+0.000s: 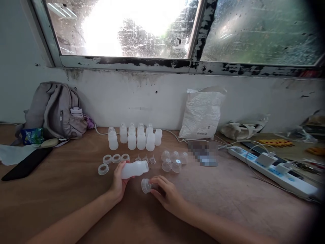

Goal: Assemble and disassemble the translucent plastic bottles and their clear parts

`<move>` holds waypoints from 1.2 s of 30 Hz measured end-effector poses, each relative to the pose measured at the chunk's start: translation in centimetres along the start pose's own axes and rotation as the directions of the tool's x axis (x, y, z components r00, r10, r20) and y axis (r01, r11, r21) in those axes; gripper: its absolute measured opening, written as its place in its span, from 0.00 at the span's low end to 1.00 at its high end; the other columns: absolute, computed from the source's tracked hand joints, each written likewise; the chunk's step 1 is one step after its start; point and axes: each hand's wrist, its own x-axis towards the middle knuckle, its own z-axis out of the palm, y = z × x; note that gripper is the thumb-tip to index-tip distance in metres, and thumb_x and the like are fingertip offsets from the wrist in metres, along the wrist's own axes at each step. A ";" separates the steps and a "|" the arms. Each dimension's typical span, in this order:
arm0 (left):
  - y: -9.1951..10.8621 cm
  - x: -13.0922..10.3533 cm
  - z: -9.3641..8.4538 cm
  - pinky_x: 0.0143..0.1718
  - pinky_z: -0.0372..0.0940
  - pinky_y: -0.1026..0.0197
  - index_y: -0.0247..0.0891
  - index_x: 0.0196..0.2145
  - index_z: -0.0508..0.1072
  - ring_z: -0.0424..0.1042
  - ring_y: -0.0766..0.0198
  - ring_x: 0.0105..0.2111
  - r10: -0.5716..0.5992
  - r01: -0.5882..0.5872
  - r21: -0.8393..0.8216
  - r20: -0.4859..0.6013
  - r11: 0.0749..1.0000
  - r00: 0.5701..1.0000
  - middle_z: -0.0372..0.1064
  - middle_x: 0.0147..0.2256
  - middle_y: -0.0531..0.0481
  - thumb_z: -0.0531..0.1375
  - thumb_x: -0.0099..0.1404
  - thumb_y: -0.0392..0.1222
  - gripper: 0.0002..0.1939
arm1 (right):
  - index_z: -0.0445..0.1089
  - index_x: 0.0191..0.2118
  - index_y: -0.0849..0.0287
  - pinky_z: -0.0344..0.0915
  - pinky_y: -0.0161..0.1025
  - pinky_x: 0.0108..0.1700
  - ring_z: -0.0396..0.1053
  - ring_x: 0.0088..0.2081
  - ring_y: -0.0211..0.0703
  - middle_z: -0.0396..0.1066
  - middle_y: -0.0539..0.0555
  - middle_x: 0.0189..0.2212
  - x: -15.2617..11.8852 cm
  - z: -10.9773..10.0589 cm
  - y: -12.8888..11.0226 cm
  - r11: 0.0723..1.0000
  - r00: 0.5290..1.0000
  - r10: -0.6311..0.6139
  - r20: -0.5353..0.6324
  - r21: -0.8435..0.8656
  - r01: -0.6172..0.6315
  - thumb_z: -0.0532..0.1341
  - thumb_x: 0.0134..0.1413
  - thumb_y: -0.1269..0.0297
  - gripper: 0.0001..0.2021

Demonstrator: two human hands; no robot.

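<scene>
My left hand (119, 183) is wrapped round a white translucent bottle (134, 169), tilted on its side with its open mouth to the right. Just below that mouth, my right hand (165, 193) pinches a clear ring-shaped cap piece (146, 186) between thumb and fingers. Bottle and cap piece are apart. Several white rings (103, 169) lie left of the bottle. Behind it are small clear nipples (152, 160). Clear domed covers (176, 166) stand to the right of them. Farther back, several white bottles with clear tops (141, 140) stand in a group.
A grey backpack (54, 112) and a black flat case (26, 164) are at the left. Near the wall stands a white plastic bag (201, 113). On the right lie a white power strip (274, 174) with cables and a cloth bundle (242, 129).
</scene>
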 end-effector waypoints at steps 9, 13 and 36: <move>0.0 0.0 0.2 0.25 0.65 0.66 0.36 0.33 0.68 0.66 0.64 0.32 -0.022 0.022 -0.004 0.055 1.000 0.998 0.62 0.35 0.51 0.58 0.52 0.45 0.12 | 0.63 0.44 0.56 0.63 0.37 0.42 0.64 0.40 0.39 0.63 0.56 0.40 0.7 0.3 -0.7 1.000 0.998 -0.018 0.057 0.000 0.018 0.48 0.56 0.69 0.12; 0.0 0.3 0.0 0.25 0.65 0.65 0.37 0.33 0.68 0.66 0.65 0.31 -0.062 0.063 -0.023 0.067 0.998 0.996 0.64 0.33 0.51 0.58 0.53 0.44 0.10 | 0.63 0.41 0.57 0.63 0.35 0.37 0.63 0.35 0.37 0.62 0.55 0.37 1.4 1.5 -0.7 1.000 0.999 -0.022 0.033 -0.003 0.022 0.48 0.56 0.69 0.10; 4.6 0.6 -2.4 0.42 0.59 0.59 0.40 0.34 0.64 0.63 0.59 0.41 0.703 -0.774 0.395 0.342 0.494 0.623 0.62 0.38 0.49 0.63 0.46 0.40 0.16 | 0.66 0.28 0.61 0.65 0.35 0.30 0.68 0.27 0.38 0.67 0.52 0.26 12.5 0.3 -4.1 0.953 0.938 0.187 -0.291 0.286 -0.102 0.56 0.48 0.55 0.13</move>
